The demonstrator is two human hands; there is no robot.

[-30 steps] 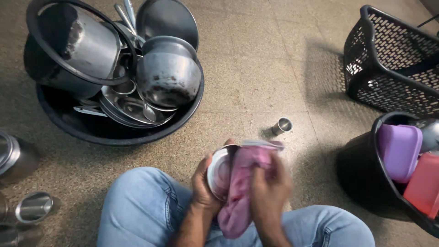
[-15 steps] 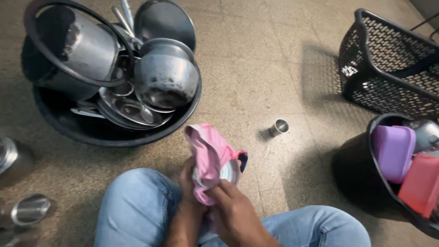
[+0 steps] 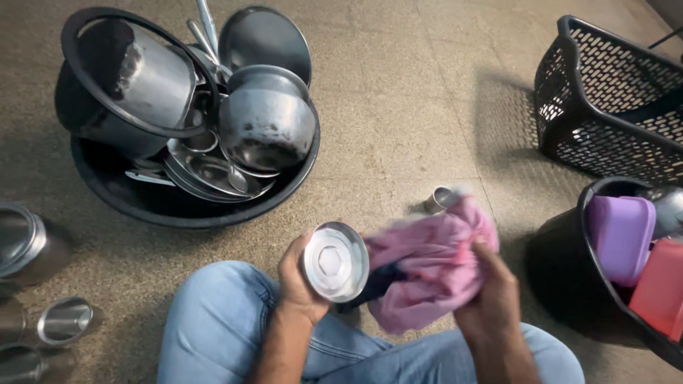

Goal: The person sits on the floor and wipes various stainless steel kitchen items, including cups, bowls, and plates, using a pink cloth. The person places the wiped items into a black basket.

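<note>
My left hand grips a small round steel bowl by its rim, its underside turned up toward me. My right hand holds a bunched pink cloth just right of the bowl, one edge of the cloth touching the bowl's side. Both hands hover over my knees in blue jeans as I sit on the speckled stone floor. A small steel cup stands on the floor just beyond the cloth.
A wide black tub at upper left holds stacked steel pots, plates and spoons. Steel tumblers and a canister stand at the left edge. At right sit a black mesh basket and a black bucket with purple and red plastic boxes.
The cloth was wrapped over the bowl between both hands. Now my right hand has drawn the cloth off to the right, and the bowl's steel underside is uncovered in my left hand.
</note>
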